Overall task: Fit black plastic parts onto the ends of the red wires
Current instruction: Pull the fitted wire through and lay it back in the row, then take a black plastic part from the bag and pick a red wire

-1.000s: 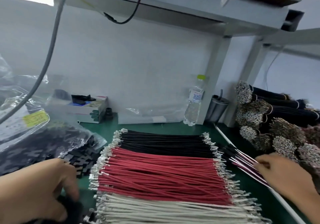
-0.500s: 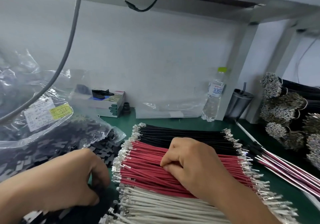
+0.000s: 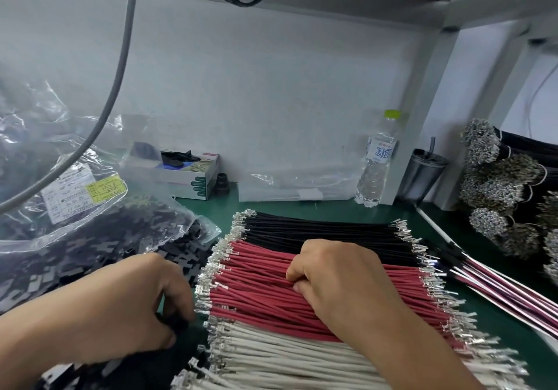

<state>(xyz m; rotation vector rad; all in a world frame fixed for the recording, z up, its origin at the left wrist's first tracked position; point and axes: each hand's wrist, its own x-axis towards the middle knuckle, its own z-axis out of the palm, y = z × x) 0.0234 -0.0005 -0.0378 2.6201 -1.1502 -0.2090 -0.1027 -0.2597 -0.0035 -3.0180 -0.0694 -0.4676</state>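
The red wires (image 3: pixel 317 296) lie in a flat row running left-right, directly under the right hand (image 3: pixel 341 281), whose curled fingers pinch 1 mid-length, while the left hand (image 3: pixel 142 305), just beside their terminal ends, grips a black plastic part (image 3: pixel 178 324).

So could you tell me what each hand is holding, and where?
Right hand pinches red wires mid-length; left hand grips black plastic parts.

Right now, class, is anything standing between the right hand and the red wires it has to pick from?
Nothing visible does. The right hand already rests on the red wires, fingers curled into the bundle. The black wires lie behind and the white wires in front, neither covering them.
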